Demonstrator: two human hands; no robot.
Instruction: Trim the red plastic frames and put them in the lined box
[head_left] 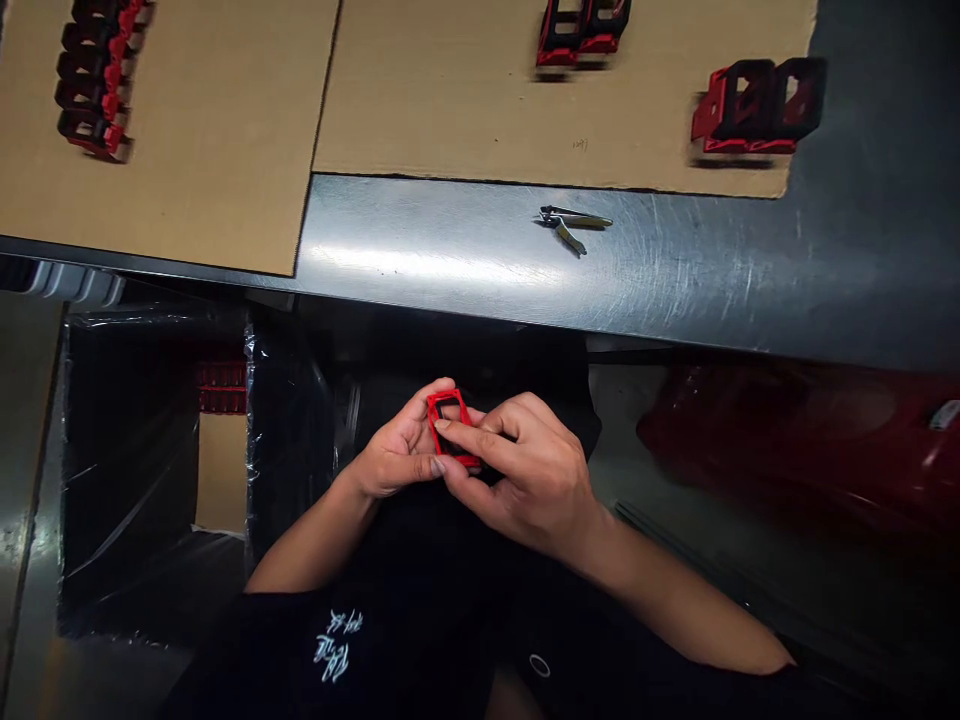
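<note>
Close to my body, below the table edge, my left hand point(401, 447) grips a small red and black rectangular plastic frame point(455, 396) by its left side and lower corner. My right hand point(529, 465) is closed around the frame's right side. Its index finger lies across the frame's opening, and its thumb sits by the lower left corner. The fingers hide part of the frame's black inside. On the metal table beyond lies a nail clipper point(576, 220) with its lever swung out.
Cardboard sheets point(450, 110) cover the far part of the metal table point(420, 235). On them stand a row of red and black frames point(94, 80) and two pairs point(581, 30) point(761, 105). A plastic-lined box point(157, 470) with red parts point(222, 388) sits lower left; red wrapping point(810, 450) lies right.
</note>
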